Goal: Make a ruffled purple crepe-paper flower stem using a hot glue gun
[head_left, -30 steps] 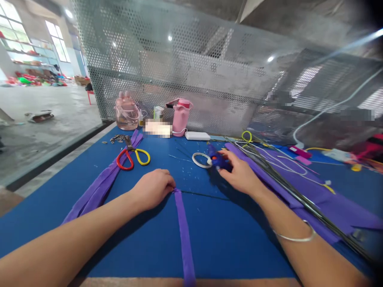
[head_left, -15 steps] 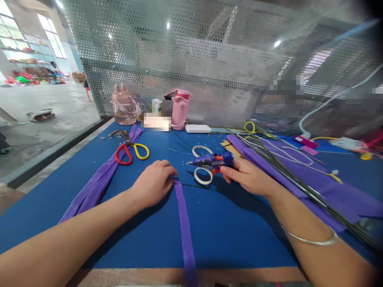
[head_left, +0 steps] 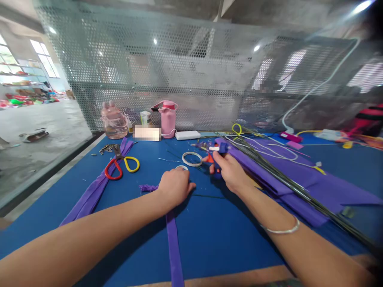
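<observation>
My left hand [head_left: 176, 185] is curled low over the blue table, closed on a purple fabric strip [head_left: 173, 243] that runs down to the front edge. Its fingertips are partly hidden. A gathered purple end [head_left: 148, 188] sticks out to its left, and a thin dark wire [head_left: 208, 196] to its right. My right hand [head_left: 230, 169] grips a blue hot glue gun [head_left: 223, 148], slightly blurred, its nozzle pointing left. Between the hands lies a white ring [head_left: 192, 159]; a second white ring [head_left: 182, 167] is mostly covered by my left hand.
Scissors [head_left: 121, 163] with red and yellow handles rest on purple strips [head_left: 92, 195] at left. A pink thermos [head_left: 168, 119], a clear pink bottle [head_left: 114, 123] and a white power bank [head_left: 187, 135] stand along the back. Dark wires [head_left: 278, 175] lie over purple fabric [head_left: 323, 175] at right.
My left hand has shifted right along the wire, uncovering the gathered purple end and partly covering the nearer ring. The glue gun has moved back, away from the left hand. The view has turned slightly.
</observation>
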`<state>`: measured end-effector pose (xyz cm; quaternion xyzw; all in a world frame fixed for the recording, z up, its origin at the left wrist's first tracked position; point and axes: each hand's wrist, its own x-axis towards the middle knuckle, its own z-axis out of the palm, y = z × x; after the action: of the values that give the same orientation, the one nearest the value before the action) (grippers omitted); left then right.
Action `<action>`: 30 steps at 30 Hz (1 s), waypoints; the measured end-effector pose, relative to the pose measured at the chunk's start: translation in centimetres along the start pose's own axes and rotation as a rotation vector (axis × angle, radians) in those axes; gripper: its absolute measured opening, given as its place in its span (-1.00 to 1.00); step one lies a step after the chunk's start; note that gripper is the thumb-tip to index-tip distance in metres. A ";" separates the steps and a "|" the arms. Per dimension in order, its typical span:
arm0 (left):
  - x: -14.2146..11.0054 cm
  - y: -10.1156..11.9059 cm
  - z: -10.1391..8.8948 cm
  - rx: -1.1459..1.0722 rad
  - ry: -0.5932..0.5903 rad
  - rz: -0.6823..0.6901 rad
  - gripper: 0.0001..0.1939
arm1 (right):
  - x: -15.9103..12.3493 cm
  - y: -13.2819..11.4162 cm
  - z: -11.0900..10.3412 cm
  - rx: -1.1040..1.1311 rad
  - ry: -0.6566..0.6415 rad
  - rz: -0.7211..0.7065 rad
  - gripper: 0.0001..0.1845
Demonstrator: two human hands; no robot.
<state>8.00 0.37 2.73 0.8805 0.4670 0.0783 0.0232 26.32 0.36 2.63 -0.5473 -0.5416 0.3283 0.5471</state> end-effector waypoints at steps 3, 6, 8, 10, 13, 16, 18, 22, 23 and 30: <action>1.2 -0.4 0.4 0.028 0.029 -0.044 -0.76 | 1.0 -0.3 -1.5 0.102 0.160 -0.096 -0.53; 2.2 -1.4 0.7 0.026 0.008 -0.034 -0.83 | 1.5 -0.8 -2.5 0.184 0.253 -0.163 -0.51; 2.9 -2.1 0.6 0.003 0.009 0.016 -0.77 | 1.7 -1.0 -2.8 0.190 0.270 -0.172 -0.50; 4.1 -2.4 0.4 -0.029 0.051 0.072 -0.73 | 1.7 -1.2 -2.9 0.197 0.276 -0.192 -0.52; 6.4 -2.1 0.4 -0.075 0.111 0.150 -0.76 | 1.5 -1.4 -3.0 0.196 0.250 -0.216 -0.58; 8.7 -1.7 1.0 -0.110 0.090 0.212 -0.79 | 1.2 -1.4 -3.1 0.128 0.183 -0.203 -0.57; 9.4 -1.9 1.3 -0.140 0.076 0.248 -0.79 | 1.0 -1.5 -3.2 0.096 0.130 -0.199 -0.55; 7.1 -4.3 0.2 -0.205 0.131 0.255 -0.70 | 0.8 -1.9 -3.9 0.104 0.008 -0.212 -0.55; 5.8 -5.1 -0.3 -0.211 0.149 0.228 -0.70 | 0.8 -2.1 -4.0 0.102 -0.031 -0.201 -0.55; -4.7 -7.9 -1.5 -0.230 0.077 0.088 -0.81 | -1.2 -3.2 -3.3 -0.131 -0.606 -0.041 -0.51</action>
<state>-1.35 0.89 2.79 0.8879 0.4165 0.1660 0.1027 28.50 -2.19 6.06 -0.4475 -0.7111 0.4299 0.3305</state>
